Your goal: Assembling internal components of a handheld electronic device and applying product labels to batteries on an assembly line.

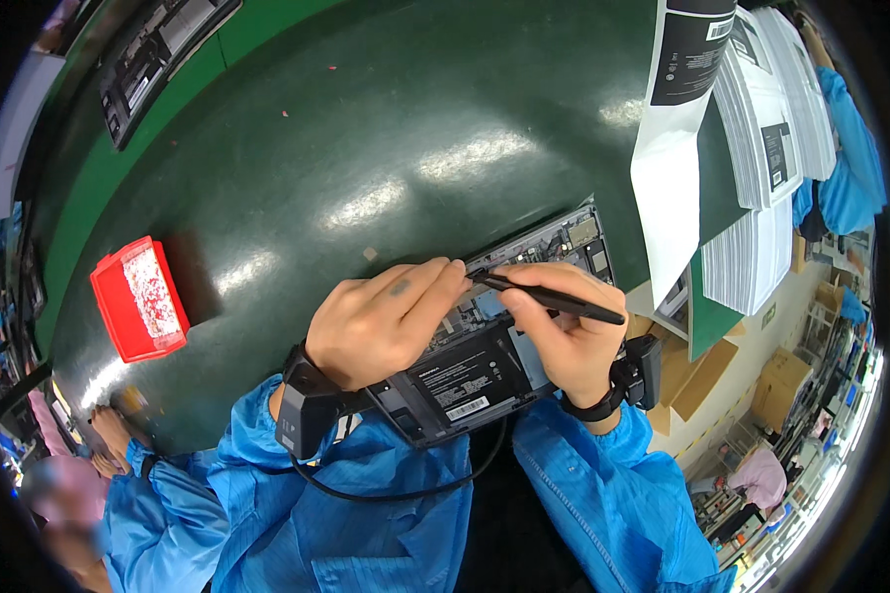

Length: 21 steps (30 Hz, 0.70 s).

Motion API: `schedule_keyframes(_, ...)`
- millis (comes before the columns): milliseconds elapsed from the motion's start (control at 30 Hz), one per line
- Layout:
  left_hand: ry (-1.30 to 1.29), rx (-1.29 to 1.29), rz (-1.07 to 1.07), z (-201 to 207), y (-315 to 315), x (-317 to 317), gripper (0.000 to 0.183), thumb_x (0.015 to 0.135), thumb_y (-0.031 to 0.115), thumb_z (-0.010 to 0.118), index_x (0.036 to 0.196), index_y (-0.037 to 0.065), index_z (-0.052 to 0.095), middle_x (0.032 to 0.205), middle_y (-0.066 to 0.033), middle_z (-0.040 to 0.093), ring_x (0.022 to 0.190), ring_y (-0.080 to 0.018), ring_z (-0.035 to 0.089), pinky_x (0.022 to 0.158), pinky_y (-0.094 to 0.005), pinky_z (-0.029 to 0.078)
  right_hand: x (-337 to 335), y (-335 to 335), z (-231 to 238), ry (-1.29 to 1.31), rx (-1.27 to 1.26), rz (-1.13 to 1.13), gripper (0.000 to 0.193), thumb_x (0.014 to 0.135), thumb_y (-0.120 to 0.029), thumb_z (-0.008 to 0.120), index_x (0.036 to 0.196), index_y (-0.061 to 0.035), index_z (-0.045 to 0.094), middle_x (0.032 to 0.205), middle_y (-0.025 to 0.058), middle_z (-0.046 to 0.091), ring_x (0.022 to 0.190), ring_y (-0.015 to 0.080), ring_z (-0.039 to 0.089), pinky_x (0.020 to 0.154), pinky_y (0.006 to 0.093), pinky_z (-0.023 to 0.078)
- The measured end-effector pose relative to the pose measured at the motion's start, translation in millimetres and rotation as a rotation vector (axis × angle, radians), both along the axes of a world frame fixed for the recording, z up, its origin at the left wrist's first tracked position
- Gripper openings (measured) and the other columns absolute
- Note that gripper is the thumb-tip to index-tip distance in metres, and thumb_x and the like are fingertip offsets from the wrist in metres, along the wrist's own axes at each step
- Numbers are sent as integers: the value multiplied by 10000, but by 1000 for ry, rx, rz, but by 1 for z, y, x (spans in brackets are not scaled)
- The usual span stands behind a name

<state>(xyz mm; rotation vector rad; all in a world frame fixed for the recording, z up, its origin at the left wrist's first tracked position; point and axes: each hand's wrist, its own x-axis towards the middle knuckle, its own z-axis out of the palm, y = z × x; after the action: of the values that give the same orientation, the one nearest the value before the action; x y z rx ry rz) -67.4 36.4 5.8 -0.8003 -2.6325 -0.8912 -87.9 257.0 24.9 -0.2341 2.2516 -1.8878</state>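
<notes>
Green tabletop [297,168], opened laptop [470,381] at its near edge. The right hand [576,331] pinches a black pen-like tool [567,301]; the left hand [374,321] curls at its tip, any hold hidden. Fine work seems underway, next needing steadiness.

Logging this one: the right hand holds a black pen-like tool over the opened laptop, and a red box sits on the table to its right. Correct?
Not quite: the red box sits left of the opened laptop, as the head view shows. The rest stands.
</notes>
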Motion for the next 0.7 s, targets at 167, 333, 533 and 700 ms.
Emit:
schedule_keyframes(167,34,-63,9,25,-17,5,297,759,45,729,1036,-61,711,1017,-177,734,865,-275,756,688,-342,634,4,7,-4,-50,-64,-66,195,835,46,770,1028,50,742,959,140,745,776,157,727,671,235,556)
schedule_keyframes(333,153,-300,438,45,-73,37,212,805,-27,759,1015,-1,760,992,-144,769,883,-263,769,761,-345,625,6,10,-3,-90,-146,-53,212,852,93,733,1062,84,708,1005,171,727,748,161,724,648,237,557)
schedule_keyframes(533,12,-545,1085,48,-152,94,206,944,69,713,1139,7,739,1111,-150,756,980,-264,750,815,-347,579,-1,10,-4,-95,-141,-28,218,855,100,733,1071,82,709,1005,162,725,745,154,725,616,213,548)
schedule_keyframes(700,115,-385,1126,53,-127,80,265,945,40,704,1208,2,702,1152,-176,731,1027,-291,720,922,-368,536,-3,7,-2,-70,-97,-59,204,861,53,768,1062,57,735,986,130,739,744,135,719,609,203,544)
